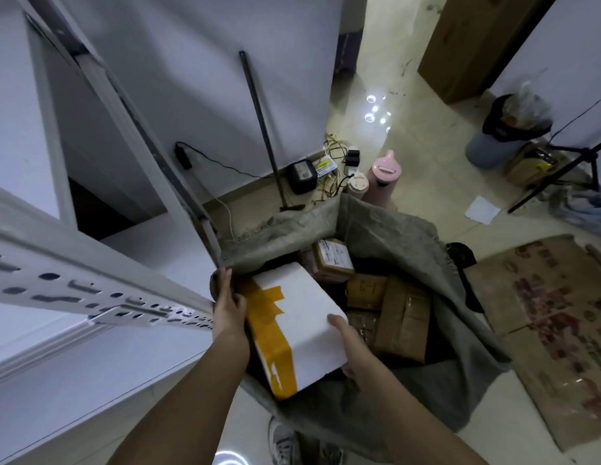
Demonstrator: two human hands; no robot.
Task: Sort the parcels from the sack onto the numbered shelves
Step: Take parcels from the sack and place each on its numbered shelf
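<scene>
While over the sack (410, 250), two hands, left hand (229, 307), right hand (351, 344), one white parcel (302, 317).

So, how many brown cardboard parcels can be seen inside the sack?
4: a labelled parcel at the back, one marked 6-1 mid-sack, a taped box on the right, another beside the white box. Others may be hidden.

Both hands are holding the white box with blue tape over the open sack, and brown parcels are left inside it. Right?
Not quite: the tape on the white box is orange-yellow, not blue, as the head view shows. The rest holds: the left hand and right hand hold it over the open sack, with brown parcels left inside.
</scene>
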